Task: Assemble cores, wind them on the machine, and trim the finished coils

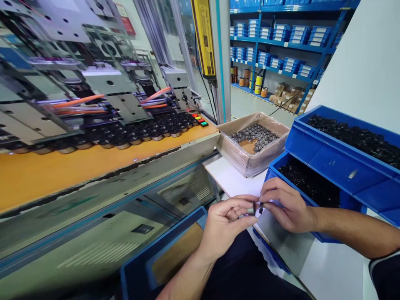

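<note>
My left hand [226,223] pinches a small grey metal ring-shaped part [251,208] between thumb and fingers. Close beside it, my right hand [286,204] grips a small black plastic piece [261,208] at its fingertips. The two parts are almost side by side; whether they touch I cannot tell. Just behind my right hand stands the lower blue bin [275,166], holding many small black pieces. A plastic-lined cardboard box [237,160] with many metal ring parts sits beyond my hands on the white table [220,168].
An upper blue bin [325,154] of black pieces rests at the right. To the left, a machine [109,83] stands over an orange worktop [78,171] with rows of round black-and-metal parts. Another blue bin [125,271] is low by my legs. Blue shelves [281,43] hold bins behind.
</note>
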A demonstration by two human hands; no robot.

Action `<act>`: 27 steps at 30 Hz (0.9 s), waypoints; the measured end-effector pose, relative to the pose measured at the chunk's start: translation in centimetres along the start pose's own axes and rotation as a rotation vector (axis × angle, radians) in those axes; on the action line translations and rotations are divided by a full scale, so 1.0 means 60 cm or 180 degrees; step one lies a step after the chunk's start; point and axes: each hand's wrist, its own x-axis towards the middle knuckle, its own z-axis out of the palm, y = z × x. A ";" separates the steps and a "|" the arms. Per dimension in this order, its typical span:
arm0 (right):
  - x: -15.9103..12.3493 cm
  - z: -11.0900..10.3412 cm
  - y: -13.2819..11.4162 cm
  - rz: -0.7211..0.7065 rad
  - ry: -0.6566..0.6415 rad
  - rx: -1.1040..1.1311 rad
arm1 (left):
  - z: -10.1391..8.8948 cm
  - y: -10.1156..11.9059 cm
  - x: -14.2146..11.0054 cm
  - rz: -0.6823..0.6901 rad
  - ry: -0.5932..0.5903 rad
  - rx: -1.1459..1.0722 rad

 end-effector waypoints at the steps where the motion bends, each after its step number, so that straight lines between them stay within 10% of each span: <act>1: -0.001 0.000 0.001 0.0011 -0.0018 0.0003 | 0.000 -0.001 0.000 -0.0062 0.0030 -0.0019; 27: -0.003 0.001 0.010 -0.0540 -0.0179 -0.0539 | 0.014 0.002 -0.003 -0.0189 0.0188 -0.0152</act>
